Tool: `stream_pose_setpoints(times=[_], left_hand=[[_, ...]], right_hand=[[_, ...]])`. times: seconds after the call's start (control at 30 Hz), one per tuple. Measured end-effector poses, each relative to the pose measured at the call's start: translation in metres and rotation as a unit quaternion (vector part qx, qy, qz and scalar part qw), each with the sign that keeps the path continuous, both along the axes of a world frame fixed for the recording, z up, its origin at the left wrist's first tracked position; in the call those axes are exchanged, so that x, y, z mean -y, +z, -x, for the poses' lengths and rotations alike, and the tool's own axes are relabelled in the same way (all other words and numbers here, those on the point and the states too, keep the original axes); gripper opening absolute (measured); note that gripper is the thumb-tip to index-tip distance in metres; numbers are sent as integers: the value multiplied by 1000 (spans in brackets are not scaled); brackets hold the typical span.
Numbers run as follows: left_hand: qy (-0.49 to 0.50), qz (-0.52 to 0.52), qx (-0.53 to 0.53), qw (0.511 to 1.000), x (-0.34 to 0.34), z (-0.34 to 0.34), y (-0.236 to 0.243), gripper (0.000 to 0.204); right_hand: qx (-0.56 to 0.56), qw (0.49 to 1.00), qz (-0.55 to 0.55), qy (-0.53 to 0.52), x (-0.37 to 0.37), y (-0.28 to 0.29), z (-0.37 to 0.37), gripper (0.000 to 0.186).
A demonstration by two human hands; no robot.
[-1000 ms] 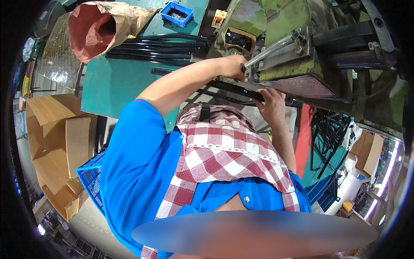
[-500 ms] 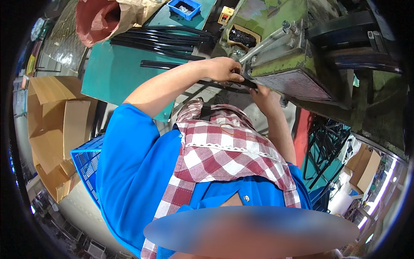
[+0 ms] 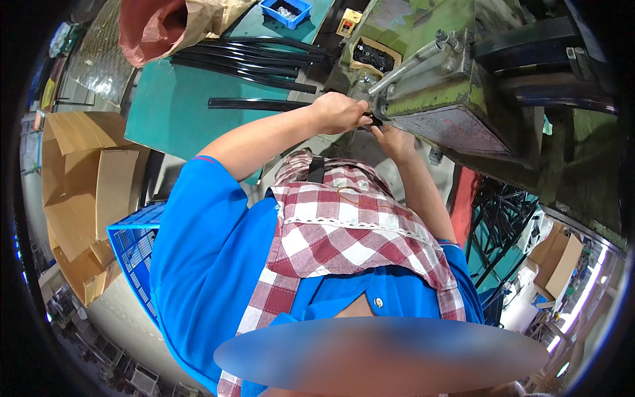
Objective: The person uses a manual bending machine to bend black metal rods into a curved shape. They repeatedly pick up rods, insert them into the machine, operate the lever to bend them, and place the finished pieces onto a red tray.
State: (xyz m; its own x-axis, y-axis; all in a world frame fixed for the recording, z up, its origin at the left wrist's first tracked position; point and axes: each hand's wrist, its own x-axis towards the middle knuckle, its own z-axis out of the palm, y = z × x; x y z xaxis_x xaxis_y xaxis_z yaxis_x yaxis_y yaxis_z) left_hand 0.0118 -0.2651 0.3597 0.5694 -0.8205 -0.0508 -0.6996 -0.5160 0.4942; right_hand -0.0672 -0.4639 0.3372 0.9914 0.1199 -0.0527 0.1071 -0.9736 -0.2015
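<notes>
My left hand [image 3: 338,112] is closed, with its fingertips pinching at the front corner of a green machine [image 3: 433,109]. Close against it, my right hand [image 3: 395,142] is closed too, thumb and fingers meeting the left fingertips. Between them shows a short bit of a black piece [image 3: 376,120]; my fingers hide most of it. Behind my left forearm a glossy black tube [image 3: 254,104] runs along the near side of a green table [image 3: 159,109]. Whether that tube joins the piece in my hands is hidden.
Several black tubes [image 3: 245,63] lie farther back on the table, beside a paper sack [image 3: 198,23] and a blue tray [image 3: 286,12]. On the machine sit a box of black parts [image 3: 374,56] and a slanting metal lever [image 3: 407,66]. Cardboard boxes [image 3: 119,185] and a blue crate [image 3: 135,245] stand left.
My hands have drawn closer together at the machine's corner. The dark bar seen below my left wrist no longer shows there. The near tube's left end has shifted slightly left.
</notes>
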Motion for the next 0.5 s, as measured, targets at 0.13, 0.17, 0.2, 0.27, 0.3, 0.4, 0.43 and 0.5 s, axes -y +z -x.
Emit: stream_pose_setpoints(times=[0.13, 0.17, 0.2, 0.27, 0.3, 0.4, 0.43, 0.5], left_hand=[[-23, -22, 4, 999, 6, -1, 2, 45], [-26, -24, -6, 999, 7, -2, 4, 45], [-28, -26, -15, 999, 8, -3, 5, 45], [-29, -4, -12, 999, 12, -3, -3, 44], [-30, 8, -10, 999, 14, -4, -7, 44], [-42, 0, -92, 995, 14, -13, -4, 44], [-52, -6, -133, 990, 14, -17, -1, 42], [-72, -19, -213, 974, 14, -25, 6, 40]], right_hand=[[-53, 998, -28, -19, 1, 11, -3, 44], [-60, 998, -25, -20, 0, 15, -3, 44], [-61, 997, -27, -22, 1, 16, -3, 45], [-64, 997, -31, -27, 6, 17, -1, 46], [-79, 996, -24, -43, 9, 17, -1, 45], [-110, 989, -15, -93, 16, 11, 3, 44], [-112, 988, -18, -109, 19, 9, 5, 44], [-94, 990, 6, -109, 27, 1, 8, 43]])
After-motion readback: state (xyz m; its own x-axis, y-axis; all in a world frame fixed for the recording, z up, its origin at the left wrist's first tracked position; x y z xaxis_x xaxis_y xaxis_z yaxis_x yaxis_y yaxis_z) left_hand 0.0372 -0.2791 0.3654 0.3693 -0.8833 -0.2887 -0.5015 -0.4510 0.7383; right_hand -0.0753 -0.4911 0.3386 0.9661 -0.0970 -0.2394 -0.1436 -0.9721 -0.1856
